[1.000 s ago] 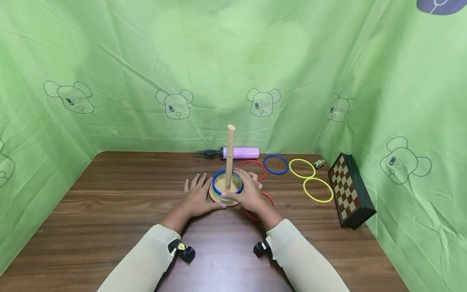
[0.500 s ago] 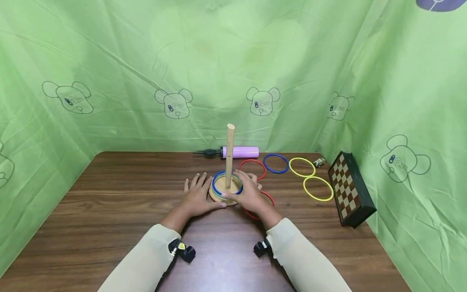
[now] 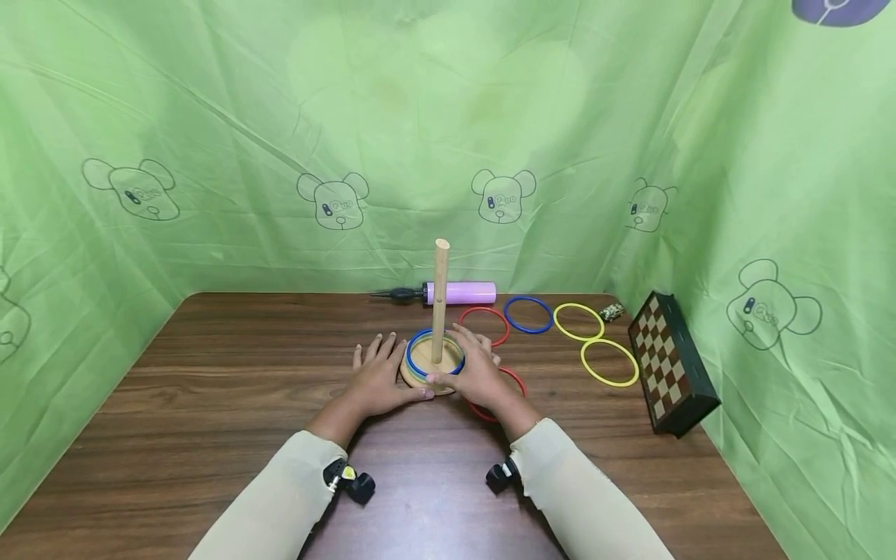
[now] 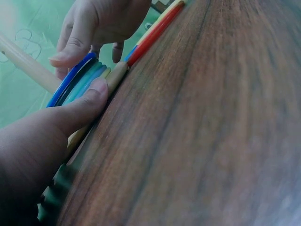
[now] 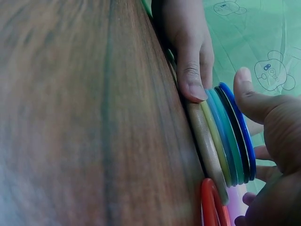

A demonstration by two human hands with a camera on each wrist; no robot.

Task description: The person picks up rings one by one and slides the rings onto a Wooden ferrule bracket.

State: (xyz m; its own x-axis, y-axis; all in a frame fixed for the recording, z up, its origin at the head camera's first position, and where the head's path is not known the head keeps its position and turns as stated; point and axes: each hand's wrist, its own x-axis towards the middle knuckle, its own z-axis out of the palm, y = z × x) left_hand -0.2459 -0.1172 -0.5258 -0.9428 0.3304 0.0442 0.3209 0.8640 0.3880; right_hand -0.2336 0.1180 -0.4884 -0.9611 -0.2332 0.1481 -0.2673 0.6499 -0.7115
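table (image 3: 224,373): dark wood
peg stand (image 3: 439,307): upright between both hands
left hand (image 3: 378,383): fingers spread, thumb touching the base (image 5: 207,146)
right hand (image 3: 478,370): thumb and fingers at the ring stack (image 5: 230,136); cannot tell whether pinching
ring stack: around the peg (image 4: 30,66), blue topmost

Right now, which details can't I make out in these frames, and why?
Near red ring, head view: partly covered by the right hand.
Lower stacked rings, head view: mostly hidden beneath the top blue ring.
Tip of the wooden post, left wrist view: cut off by the left edge.
Small patterned item beside the checkered board, head view: too small to identify.
Purple print, head view: cut off by the top edge.
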